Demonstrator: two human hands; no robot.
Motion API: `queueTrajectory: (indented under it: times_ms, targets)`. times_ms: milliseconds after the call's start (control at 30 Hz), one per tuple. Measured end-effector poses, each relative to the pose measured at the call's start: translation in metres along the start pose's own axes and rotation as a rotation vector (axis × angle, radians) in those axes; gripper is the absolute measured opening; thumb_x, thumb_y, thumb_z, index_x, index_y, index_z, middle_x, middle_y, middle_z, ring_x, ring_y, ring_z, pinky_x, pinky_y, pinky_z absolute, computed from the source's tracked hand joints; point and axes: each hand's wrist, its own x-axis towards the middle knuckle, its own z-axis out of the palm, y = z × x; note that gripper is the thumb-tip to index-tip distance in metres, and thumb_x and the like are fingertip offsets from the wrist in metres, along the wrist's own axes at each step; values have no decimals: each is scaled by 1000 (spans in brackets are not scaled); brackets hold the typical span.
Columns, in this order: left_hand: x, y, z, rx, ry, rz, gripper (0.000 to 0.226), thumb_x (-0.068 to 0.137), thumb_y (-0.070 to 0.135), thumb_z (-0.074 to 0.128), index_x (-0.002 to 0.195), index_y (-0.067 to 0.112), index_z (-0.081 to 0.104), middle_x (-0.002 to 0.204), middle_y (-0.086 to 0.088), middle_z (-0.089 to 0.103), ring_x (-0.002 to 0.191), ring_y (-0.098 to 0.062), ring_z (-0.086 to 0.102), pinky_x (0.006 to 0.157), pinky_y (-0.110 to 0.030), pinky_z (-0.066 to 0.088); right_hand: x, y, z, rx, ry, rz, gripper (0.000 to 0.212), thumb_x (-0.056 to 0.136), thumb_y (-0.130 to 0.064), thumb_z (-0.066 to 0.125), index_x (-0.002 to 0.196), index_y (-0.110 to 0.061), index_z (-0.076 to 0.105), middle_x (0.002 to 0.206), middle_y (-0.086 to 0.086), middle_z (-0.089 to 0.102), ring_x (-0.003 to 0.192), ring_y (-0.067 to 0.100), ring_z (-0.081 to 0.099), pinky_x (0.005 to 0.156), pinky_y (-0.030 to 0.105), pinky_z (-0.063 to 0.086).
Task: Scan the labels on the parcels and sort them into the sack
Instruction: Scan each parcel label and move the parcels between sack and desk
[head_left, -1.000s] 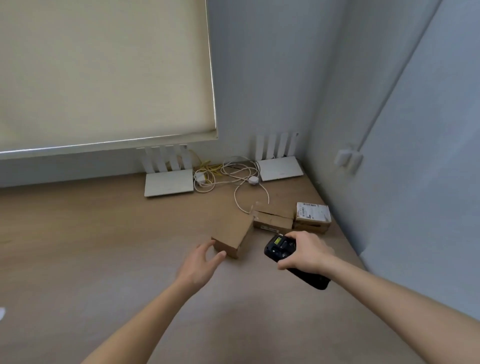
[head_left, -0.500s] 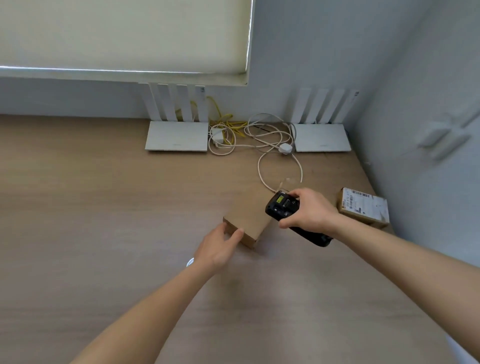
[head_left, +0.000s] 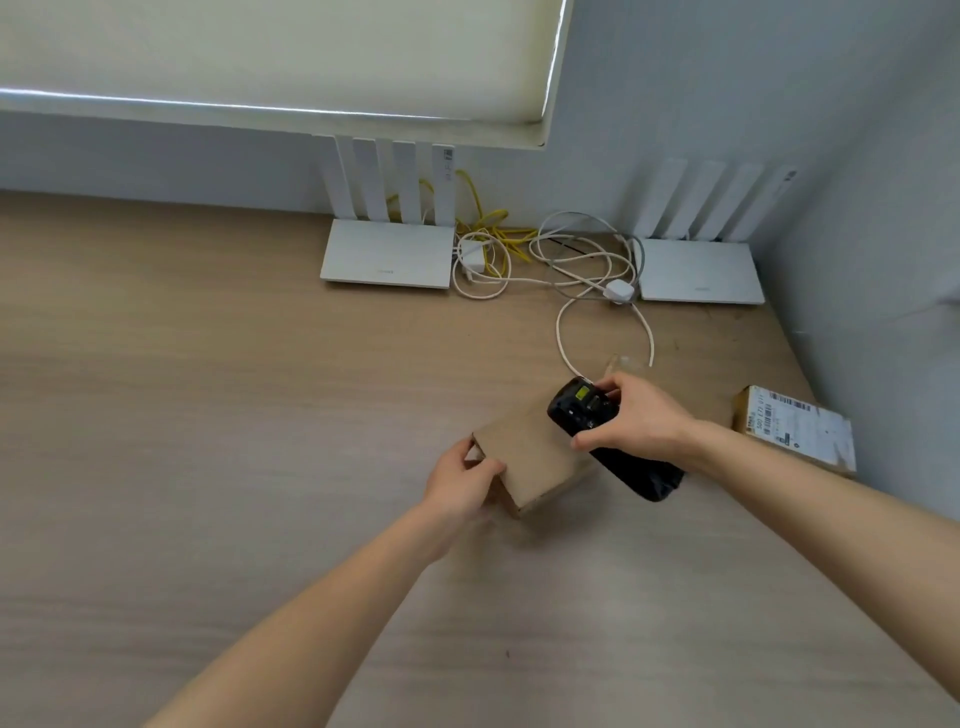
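Note:
A plain brown cardboard parcel (head_left: 530, 457) lies on the wooden desk, its bare top face up and no label showing. My left hand (head_left: 462, 480) grips its near left corner. My right hand (head_left: 636, 423) holds a black handheld scanner (head_left: 587, 410) just over the parcel's far right end, its small lit screen facing me. A second parcel (head_left: 795, 428) with a white barcode label on top sits by the right wall. A third box behind my right hand is mostly hidden. No sack is in view.
Two white routers (head_left: 387, 254) (head_left: 698, 270) with upright antennas stand against the back wall, with tangled white and yellow cables (head_left: 550, 260) between them trailing toward the parcels. A grey wall closes off the right side. A roller blind hangs above.
My left hand has closed on the brown parcel's corner, having only reached toward it before. The scanner has come over the parcel's far end. My view has tilted down and nearer to the desk.

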Motion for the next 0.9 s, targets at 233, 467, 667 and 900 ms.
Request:
queueTrajectory:
  times_ms: [233, 467, 667, 900]
  targets:
    - [-45, -2, -2, -142, 61, -39, 24, 100, 44, 54, 112, 23, 54, 108, 2, 60, 87, -23, 68, 70, -36, 61, -57, 11, 8, 167, -33, 30, 83, 68, -38, 93, 137, -21, 50, 112, -7, 61, 97, 10, 63, 75, 27, 51]
    - [-100, -4, -9, -76, 134, 121, 41, 86, 43, 64, 123, 33, 52, 124, 8, 59, 108, -21, 62, 98, -52, 53, -140, 10, 6, 264, -1, -18, 84, 71, -36, 93, 140, -21, 47, 116, -10, 58, 99, 3, 58, 72, 20, 45]
    - [-158, 2, -20, -157, 53, 250, 45, 91, 9, 66, 134, 23, 56, 121, 4, 65, 110, -20, 65, 98, -41, 54, -210, 0, 0, 339, 66, -72, 87, 70, -35, 94, 142, -25, 46, 131, -2, 59, 108, 12, 62, 90, 32, 51]
    - [-228, 1, -47, -170, 12, 374, 32, 90, 14, 73, 116, 20, 54, 123, 3, 62, 112, -20, 62, 85, -33, 49, -300, -21, 18, 447, 167, -96, 74, 74, -29, 93, 132, -25, 48, 115, -14, 55, 98, -1, 57, 69, 15, 43]
